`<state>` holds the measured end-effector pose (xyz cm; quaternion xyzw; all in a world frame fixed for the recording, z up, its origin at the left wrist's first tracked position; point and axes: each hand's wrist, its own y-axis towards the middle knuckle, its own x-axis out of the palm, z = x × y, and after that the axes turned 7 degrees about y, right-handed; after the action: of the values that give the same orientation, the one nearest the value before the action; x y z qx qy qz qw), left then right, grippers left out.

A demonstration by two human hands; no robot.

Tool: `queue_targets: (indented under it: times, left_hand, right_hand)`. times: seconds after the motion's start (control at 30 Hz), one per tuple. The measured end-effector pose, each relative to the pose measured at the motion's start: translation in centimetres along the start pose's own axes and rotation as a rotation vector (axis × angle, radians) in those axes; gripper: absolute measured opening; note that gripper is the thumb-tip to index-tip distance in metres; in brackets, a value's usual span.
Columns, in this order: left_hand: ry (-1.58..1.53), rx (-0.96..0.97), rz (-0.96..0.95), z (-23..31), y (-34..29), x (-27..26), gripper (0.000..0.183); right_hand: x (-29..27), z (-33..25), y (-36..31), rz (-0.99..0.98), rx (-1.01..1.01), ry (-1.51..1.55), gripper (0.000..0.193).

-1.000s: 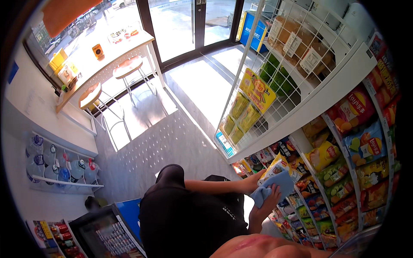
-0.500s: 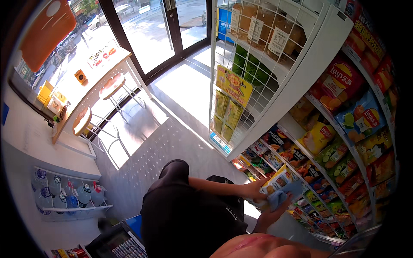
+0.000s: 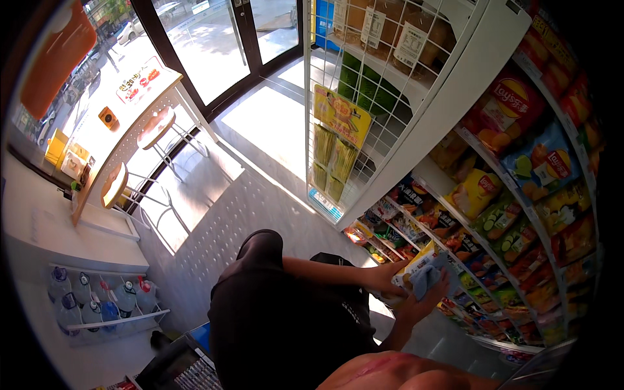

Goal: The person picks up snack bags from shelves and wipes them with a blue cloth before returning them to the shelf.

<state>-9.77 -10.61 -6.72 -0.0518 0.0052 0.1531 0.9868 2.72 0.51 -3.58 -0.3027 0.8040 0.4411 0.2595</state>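
In front of the snack shelves, my left hand (image 3: 385,279) is closed round the edge of a yellow and white snack bag (image 3: 419,257), which it holds tilted. My right hand (image 3: 430,296) presses a blue-grey cloth (image 3: 427,277) against the bag's lower part. The cloth is bunched and covers some of the bag's face. Part of the right hand's fingers is hidden behind the cloth.
Tall shelves packed with snack bags (image 3: 510,107) rise close on my right. A white wire-mesh rack (image 3: 416,130) stands ahead. Further left are a window counter (image 3: 130,123) with stools (image 3: 156,129), a rack of bottles (image 3: 97,318), and a glass door (image 3: 201,52).
The cloth has slid up and left across the bag's face, with my right hand following it. My left hand still grips the bag. The whole view has shifted slightly.
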Motion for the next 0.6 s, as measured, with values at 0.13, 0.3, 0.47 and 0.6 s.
queue_targets:
  times: [0.13, 0.3, 0.47, 0.6]
  left_hand:
    - [-0.017, 0.302, -0.086, -2.9, 1.2, -1.0, 0.093]
    - [-0.025, 0.262, 0.167, -1.5, -0.4, -0.9, 0.101]
    - [-0.048, 0.284, 0.199, -1.5, -0.2, -2.1, 0.109]
    - [0.046, 0.378, 0.337, -3.2, 0.1, -2.6, 0.110]
  right_hand:
    - [0.7, -2.5, 2.0, -0.294, -0.205, -0.048, 0.058]
    - [1.2, -2.4, 4.1, -0.164, -0.199, 0.060, 0.056]
    - [1.8, -2.5, 3.5, -0.277, -0.233, 0.004, 0.049]
    - [2.0, -2.6, 3.0, -0.318, -0.202, 0.087, 0.045]
